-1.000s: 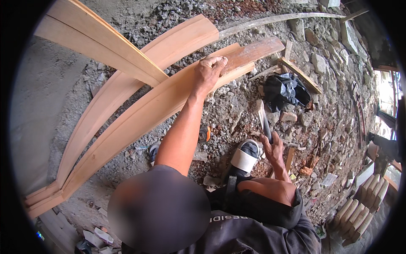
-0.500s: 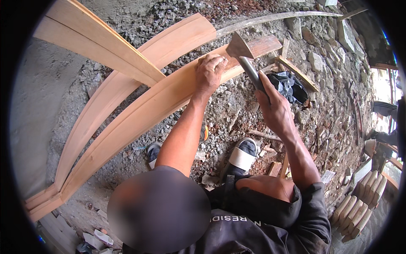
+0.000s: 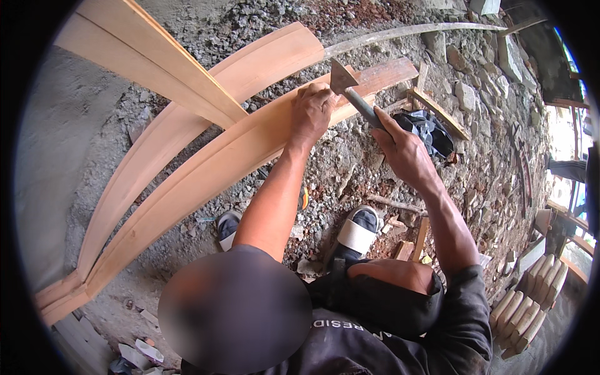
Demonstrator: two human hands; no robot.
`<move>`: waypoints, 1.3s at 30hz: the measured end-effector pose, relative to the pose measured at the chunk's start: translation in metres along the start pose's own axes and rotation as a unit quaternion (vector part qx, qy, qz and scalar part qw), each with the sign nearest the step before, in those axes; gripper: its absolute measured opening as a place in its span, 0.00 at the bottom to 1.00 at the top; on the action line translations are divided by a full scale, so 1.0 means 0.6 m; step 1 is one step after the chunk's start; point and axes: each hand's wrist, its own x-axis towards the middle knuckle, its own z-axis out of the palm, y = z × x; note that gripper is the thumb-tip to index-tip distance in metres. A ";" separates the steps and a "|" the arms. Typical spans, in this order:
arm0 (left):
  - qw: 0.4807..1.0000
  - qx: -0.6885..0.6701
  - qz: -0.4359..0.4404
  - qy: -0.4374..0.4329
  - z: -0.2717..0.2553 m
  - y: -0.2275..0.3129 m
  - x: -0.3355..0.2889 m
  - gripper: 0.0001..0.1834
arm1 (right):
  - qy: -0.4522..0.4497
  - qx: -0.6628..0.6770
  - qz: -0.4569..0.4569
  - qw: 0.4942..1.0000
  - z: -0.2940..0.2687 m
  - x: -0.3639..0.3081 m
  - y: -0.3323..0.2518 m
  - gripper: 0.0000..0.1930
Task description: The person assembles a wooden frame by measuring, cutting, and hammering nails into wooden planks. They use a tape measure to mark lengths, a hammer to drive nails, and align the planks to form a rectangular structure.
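Note:
A curved, light-brown wooden beam (image 3: pixel 209 156) sweeps from the lower left up to the upper middle, its far end (image 3: pixel 390 74) darker and reddish. My left hand (image 3: pixel 310 111) rests on this beam near the dark end, its fingers curled and pinched together. What they pinch, if anything, is too small or hidden to name. My right hand (image 3: pixel 406 147) is wrapped round the grey, pipe-like handle of a hatchet (image 3: pixel 362 103). The hatchet's flared metal head is over the beam, right beside my left fingertips; I cannot tell whether it touches the wood.
A second curved beam (image 3: pixel 269 53) lies behind the first, and a straight plank (image 3: pixel 156 65) slants down to them from the upper left. Rubble (image 3: pixel 356 165) covers the ground. To the right are a black plastic bag (image 3: pixel 428 131), a wood strip (image 3: pixel 440 114) and stacked pale wooden pieces (image 3: pixel 519 319).
The hatchet's head has moved left and slightly down, closer to my left fingertips. My right hand has shifted with it, while my left hand stays on the beam.

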 end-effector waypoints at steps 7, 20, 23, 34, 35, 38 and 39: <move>0.988 0.146 0.034 -0.031 -0.039 -0.011 -0.020 0.31 | 0.128 0.143 -0.056 0.980 -0.023 -0.033 -0.034 0.26; 0.983 0.175 0.033 -0.051 -0.042 -0.015 -0.028 0.34 | 0.132 0.133 -0.049 0.981 0.006 -0.013 -0.012 0.25; 0.982 0.178 0.037 -0.048 -0.041 -0.015 -0.032 0.34 | 0.245 0.165 -0.143 0.945 0.014 -0.013 -0.003 0.24; 0.981 0.186 0.042 -0.041 -0.039 -0.017 -0.033 0.34 | 0.247 0.221 -0.163 0.929 -0.035 -0.004 -0.063 0.24; 0.980 0.190 0.037 -0.042 -0.038 -0.016 -0.035 0.34 | 0.234 0.198 -0.152 0.940 -0.012 -0.001 -0.035 0.24; 0.985 0.157 0.038 -0.061 -0.027 -0.001 -0.025 0.35 | 0.060 0.046 -0.015 0.997 0.044 0.006 0.059 0.24; 0.985 0.158 0.035 -0.062 -0.027 -0.002 -0.025 0.35 | 0.044 -0.028 -0.019 0.998 0.040 0.017 0.052 0.24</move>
